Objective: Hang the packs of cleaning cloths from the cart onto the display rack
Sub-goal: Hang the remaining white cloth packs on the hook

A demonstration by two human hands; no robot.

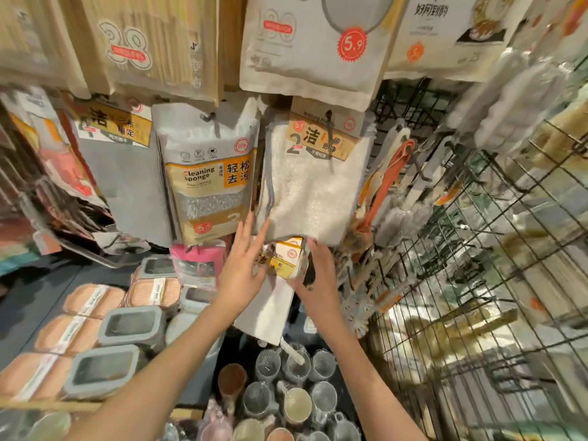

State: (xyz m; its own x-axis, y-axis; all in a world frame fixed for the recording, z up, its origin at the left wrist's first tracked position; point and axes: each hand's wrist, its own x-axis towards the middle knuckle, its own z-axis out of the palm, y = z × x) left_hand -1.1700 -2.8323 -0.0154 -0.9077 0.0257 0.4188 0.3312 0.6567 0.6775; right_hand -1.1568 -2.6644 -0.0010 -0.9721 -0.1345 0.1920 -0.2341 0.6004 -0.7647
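A white cleaning-cloth pack (315, 192) with a tan header card hangs on a hook of the display rack at centre. Just below it a second cloth pack (270, 310), white with an orange and white header card (286, 259), is held up between both hands. My left hand (243, 265) has its fingers spread against the pack's left side and reaches the hanging cloth's lower edge. My right hand (318, 275) grips the pack's right side near the card. The cart is not in view.
A cleaning sponge pack (210, 183) and grey cloth packs (127, 186) hang to the left. A black wire grid rack (477, 281) with brushes stands at right. Lidded containers (133, 326) and cups (296, 393) sit on the shelf below.
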